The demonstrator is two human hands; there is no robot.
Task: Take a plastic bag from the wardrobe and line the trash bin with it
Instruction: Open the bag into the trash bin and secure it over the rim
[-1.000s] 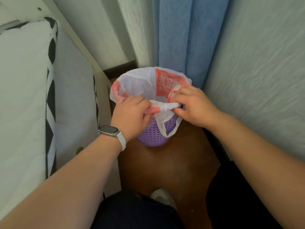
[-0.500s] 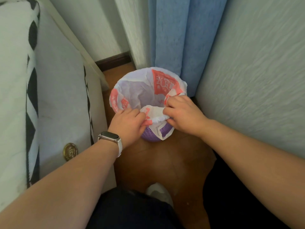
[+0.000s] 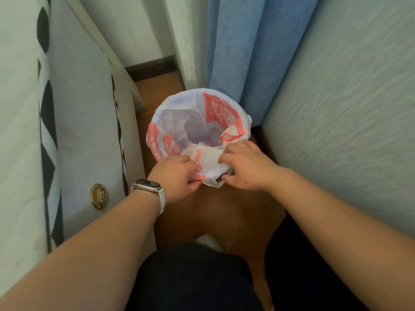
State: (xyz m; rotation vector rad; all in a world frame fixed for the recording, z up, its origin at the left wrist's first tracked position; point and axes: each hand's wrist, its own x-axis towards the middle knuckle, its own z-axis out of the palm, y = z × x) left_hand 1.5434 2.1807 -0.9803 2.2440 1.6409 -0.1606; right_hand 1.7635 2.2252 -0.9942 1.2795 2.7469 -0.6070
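Wooden floor [image 3: 224, 212], narrow gap beside blue curtain [image 3: 242, 52]. Left hand [image 3: 177, 176] and right hand [image 3: 244, 167] each pinch plastic bag [image 3: 190, 122] at near rim.

Purple mesh of the trash bin, visible under the near rim a second ago, is now covered: the near flap of the plastic bag [image 3: 208, 162] hangs over it. Bag mouth sits rounder and wider open than before, rim spread further round the far and left sides. Left hand [image 3: 177, 176] and right hand [image 3: 244, 167] are lower on the near edge, gripping the folded-over flap. Gold round badge [image 3: 99, 196] on the left has come into view.
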